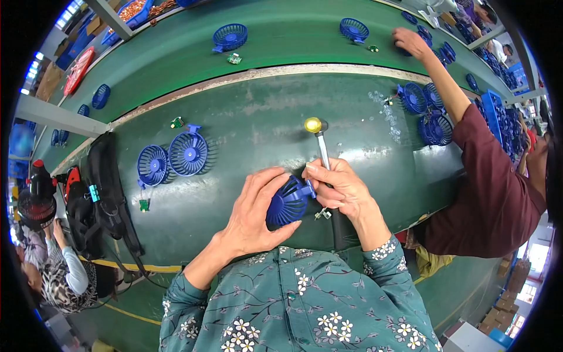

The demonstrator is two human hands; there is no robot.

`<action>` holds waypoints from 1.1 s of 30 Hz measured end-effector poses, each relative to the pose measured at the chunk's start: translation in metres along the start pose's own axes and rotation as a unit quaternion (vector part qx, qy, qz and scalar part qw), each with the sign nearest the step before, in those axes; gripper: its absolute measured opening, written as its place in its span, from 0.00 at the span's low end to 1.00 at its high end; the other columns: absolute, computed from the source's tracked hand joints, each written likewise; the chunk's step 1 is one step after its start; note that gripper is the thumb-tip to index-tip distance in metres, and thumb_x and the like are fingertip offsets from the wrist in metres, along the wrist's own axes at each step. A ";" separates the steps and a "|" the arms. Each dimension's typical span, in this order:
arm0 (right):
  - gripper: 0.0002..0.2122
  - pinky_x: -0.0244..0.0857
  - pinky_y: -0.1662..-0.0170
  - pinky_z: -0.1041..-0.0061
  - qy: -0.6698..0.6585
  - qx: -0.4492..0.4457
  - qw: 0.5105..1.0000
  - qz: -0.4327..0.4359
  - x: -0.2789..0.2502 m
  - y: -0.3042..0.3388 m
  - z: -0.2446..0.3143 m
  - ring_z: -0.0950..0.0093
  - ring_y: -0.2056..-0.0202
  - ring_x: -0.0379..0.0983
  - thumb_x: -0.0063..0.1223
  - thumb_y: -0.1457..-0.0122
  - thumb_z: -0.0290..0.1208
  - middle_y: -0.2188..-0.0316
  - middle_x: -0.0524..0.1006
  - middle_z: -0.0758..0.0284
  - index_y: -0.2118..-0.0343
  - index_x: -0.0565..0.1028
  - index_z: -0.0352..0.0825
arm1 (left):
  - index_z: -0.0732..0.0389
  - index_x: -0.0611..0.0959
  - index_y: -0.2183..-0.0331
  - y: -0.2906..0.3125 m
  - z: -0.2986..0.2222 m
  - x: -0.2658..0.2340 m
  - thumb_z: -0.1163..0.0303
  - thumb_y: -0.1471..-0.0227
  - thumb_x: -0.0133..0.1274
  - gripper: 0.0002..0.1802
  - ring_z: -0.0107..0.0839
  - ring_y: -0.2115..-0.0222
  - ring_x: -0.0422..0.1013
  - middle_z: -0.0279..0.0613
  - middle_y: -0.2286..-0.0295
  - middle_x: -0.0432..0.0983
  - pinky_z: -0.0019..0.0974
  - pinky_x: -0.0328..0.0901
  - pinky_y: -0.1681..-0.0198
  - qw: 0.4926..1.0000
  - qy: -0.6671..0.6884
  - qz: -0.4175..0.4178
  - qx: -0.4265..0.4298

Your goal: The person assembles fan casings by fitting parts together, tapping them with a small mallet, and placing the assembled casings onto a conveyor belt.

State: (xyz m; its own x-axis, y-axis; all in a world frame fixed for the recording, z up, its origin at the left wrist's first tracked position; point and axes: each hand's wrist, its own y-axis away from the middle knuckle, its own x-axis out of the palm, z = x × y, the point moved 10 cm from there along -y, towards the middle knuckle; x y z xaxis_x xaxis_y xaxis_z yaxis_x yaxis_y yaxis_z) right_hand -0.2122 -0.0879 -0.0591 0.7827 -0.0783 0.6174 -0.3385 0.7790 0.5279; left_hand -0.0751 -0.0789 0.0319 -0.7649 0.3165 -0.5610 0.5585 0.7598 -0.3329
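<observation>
A blue round fan housing (287,203) rests in my left hand (253,212), whose fingers wrap over its top and left side. My right hand (340,189) pinches the housing's bracket at its right edge and also grips the metal shaft of a small hammer (319,141). The hammer's yellow head points away from me over the green table (264,117). A small metal part hangs just below my right fingers.
Two blue fan housings (175,158) with a small green circuit board (143,205) lie at the left. A black bag (102,193) sits on the table's left edge. At the right, another person's arm (446,88) reaches over several blue housings (425,111). More housings ride the far belt (230,36).
</observation>
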 end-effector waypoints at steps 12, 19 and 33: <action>0.11 0.45 0.89 0.85 -0.010 -0.005 1.000 0.026 0.004 -0.003 -0.012 0.89 0.93 0.53 0.56 0.38 0.33 0.84 0.70 0.73 0.67 0.77 0.27 | 0.63 0.67 0.45 0.002 0.011 0.005 0.68 0.65 0.68 0.45 0.49 0.47 0.64 0.53 0.48 0.64 0.45 0.61 0.45 0.998 0.059 0.003 -0.035; 0.10 0.45 0.88 0.84 0.002 -0.055 0.998 0.021 0.009 0.000 -0.007 0.89 0.93 0.52 0.53 0.37 0.31 0.86 0.68 0.74 0.66 0.77 0.27 | 0.63 0.69 0.46 0.005 0.016 0.001 0.68 0.65 0.68 0.43 0.47 0.49 0.66 0.51 0.49 0.66 0.44 0.63 0.46 0.994 0.092 -0.006 -0.060; 0.11 0.53 0.79 0.80 0.420 -0.268 0.856 -0.138 0.027 0.043 0.036 0.87 0.80 0.57 0.66 0.47 0.31 0.84 0.65 0.77 0.70 0.79 0.27 | 0.64 0.71 0.46 0.003 0.010 -0.012 0.64 0.66 0.69 0.43 0.47 0.53 0.68 0.49 0.52 0.68 0.45 0.66 0.50 0.996 -0.007 -0.029 -0.083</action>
State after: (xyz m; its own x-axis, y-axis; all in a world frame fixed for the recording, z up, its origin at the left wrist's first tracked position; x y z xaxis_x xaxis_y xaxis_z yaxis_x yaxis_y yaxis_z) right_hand -0.2249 -0.0790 0.0013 0.9701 -0.0049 -0.2426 0.0312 0.9940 0.1044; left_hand -0.0612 -0.0864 0.0305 -0.7892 0.2613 -0.5558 0.4516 0.8602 -0.2369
